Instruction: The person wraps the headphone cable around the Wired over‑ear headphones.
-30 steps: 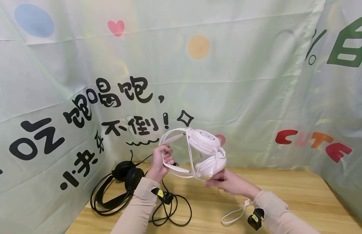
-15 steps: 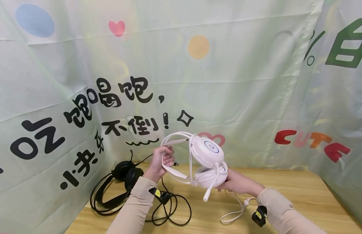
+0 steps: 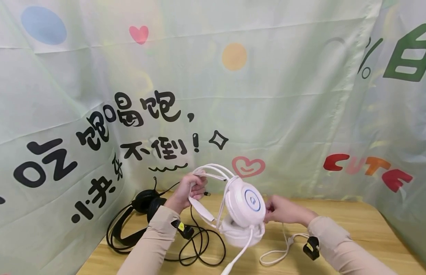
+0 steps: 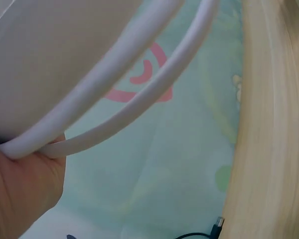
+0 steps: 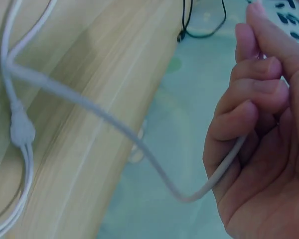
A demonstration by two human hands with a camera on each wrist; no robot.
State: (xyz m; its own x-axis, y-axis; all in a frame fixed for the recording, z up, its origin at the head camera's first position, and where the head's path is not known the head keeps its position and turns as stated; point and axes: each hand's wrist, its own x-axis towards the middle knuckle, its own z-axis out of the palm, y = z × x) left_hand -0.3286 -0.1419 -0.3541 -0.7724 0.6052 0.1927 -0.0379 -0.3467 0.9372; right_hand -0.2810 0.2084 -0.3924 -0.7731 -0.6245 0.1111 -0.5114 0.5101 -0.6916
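Note:
White over-ear headphones [image 3: 245, 204] with a blue ring on the ear cup hang tilted above the table. My left hand [image 3: 190, 191] grips their headband; in the left wrist view the two thin white headband tubes [image 4: 99, 79] pass out of that hand. A microphone boom [image 3: 239, 254] points down toward me from the nearer ear cup. At the right of the ear cups is my right hand [image 3: 286, 211]. Its fingers [image 5: 234, 122] curl round the white cable [image 5: 154, 164], which droops in a loop. The fingertips are partly hidden behind the ear cup in the head view.
Black headphones [image 3: 144, 201] lie at the table's left, partly behind my left forearm. Their black cable [image 3: 222, 244] coils in front, and a plug [image 3: 207, 194] lies behind my left hand. The white cable's splitter [image 3: 290, 240] rests on the wooden table [image 3: 364, 229]. Printed cloth encloses the back and sides.
The white headphones have tipped so the ear cups hang lower and the boom swings down toward me. My right hand has shifted right, from beneath the cups to their side.

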